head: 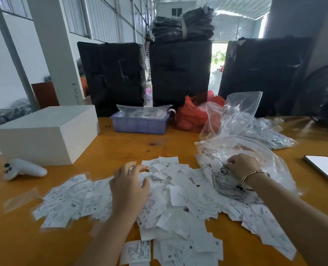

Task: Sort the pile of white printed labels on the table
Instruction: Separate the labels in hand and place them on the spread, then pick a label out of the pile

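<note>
A wide pile of white printed labels [178,204] with size letters lies spread over the orange table [120,146]. My left hand [129,186] hovers over the middle of the pile, fingers spread and slightly bent, holding nothing. My right hand [242,166], a bracelet on its wrist, pinches the edge of a clear printed plastic bag [236,150] at the right side of the pile. The bag lies partly on top of the labels.
A white box [45,133] stands at the left, a white controller [24,169] in front of it. A purple tray [140,123], a red bag [192,116] and more clear bags [255,127] sit behind. Black bundles line the far edge. A phone [326,169] lies at the right.
</note>
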The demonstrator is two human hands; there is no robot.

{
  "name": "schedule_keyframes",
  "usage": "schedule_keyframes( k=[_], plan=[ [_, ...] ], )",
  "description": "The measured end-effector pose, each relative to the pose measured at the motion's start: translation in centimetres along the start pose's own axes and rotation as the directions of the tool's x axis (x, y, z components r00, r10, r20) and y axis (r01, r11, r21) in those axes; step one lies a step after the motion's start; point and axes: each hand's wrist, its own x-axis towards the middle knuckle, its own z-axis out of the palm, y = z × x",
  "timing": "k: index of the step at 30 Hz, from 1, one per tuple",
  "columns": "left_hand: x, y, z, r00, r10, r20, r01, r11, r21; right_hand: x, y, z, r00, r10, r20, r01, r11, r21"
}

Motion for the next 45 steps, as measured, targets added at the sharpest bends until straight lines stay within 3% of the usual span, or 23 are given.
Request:
schedule_keyframes(
  k=[4,10,18,22,24,28,31,34,40,45],
  plan=[
    [-0.2,0.2,0.1,0.998,0.055,-0.006,-0.055,0.997,-0.059,-0.4,-0.3,0.2,0.990,0.060,-0.128,-0.033,0.979,0.199],
    [-0.3,0.3,0.4,0.998,0.069,0.010,-0.068,0.995,-0.079,-0.6,-0.3,0.3,0.961,0.188,-0.203,-0.076,0.884,0.462],
    [-0.3,0.2,0.8,0.996,0.092,0.016,-0.090,0.990,-0.111,0.1,0.1,-0.5,0.973,0.216,-0.085,-0.080,0.654,0.752],
    [-0.4,0.3,0.7,0.989,0.145,-0.018,-0.146,0.980,-0.135,-1.0,-1.1,-1.4,0.907,0.310,-0.284,0.072,0.551,0.832],
    [-0.5,0.6,0.6,0.981,0.190,-0.039,-0.194,0.965,-0.174,-2.6,-3.3,-2.2,0.920,0.230,-0.318,0.195,0.435,0.879],
    [-0.7,1.3,0.0,0.970,0.240,0.028,-0.212,0.902,-0.376,-6.9,-8.6,-1.6,0.958,-0.130,-0.254,0.280,0.261,0.924],
    [-1.1,1.7,-0.5,0.956,0.223,0.192,-0.063,0.792,-0.607,-9.5,-11.2,0.8,0.929,-0.332,-0.161,0.245,0.229,0.942],
    [-1.0,1.8,-0.4,0.957,0.201,0.211,-0.032,0.792,-0.610,-10.5,-12.4,2.6,0.903,-0.413,-0.122,0.243,0.256,0.936],
    [-0.8,1.6,-0.4,0.975,0.173,0.140,-0.051,0.788,-0.614,-10.6,-11.9,3.0,0.938,-0.328,-0.112,0.194,0.230,0.954],
    [-0.7,1.4,-0.4,0.967,0.180,0.179,-0.027,0.775,-0.632,-10.5,-11.4,2.9,0.964,-0.226,-0.141,0.224,0.398,0.890]
  ],
)
